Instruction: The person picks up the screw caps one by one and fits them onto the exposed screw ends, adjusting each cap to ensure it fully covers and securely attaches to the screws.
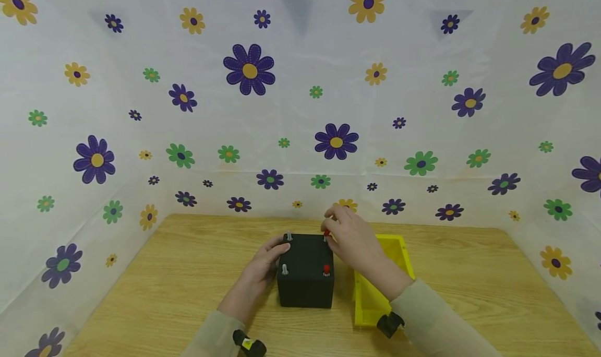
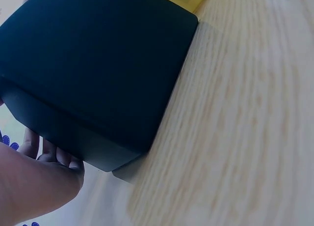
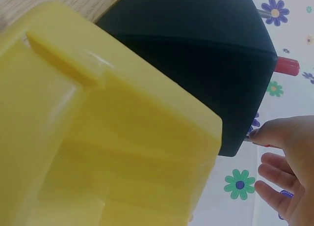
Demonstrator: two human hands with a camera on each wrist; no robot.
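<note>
Our right hand (image 1: 351,238) pinches a red cap (image 1: 327,233) at the far right corner of a black box (image 1: 307,258); our left hand (image 1: 261,267) grips that box, which stands on the tabletop (image 1: 188,278) beside a yellow bin (image 1: 368,300).

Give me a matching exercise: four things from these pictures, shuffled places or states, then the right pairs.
1. Black cube-shaped box
2. Yellow rectangular plastic bin
3. Bare left hand
4. Bare right hand

A. Pinches a small red cap
B. On the wood-grained tabletop, right of the box
C. Has thin greyish posts on top
D. Grips the box's left side

Pairs: 1-C, 2-B, 3-D, 4-A
</note>
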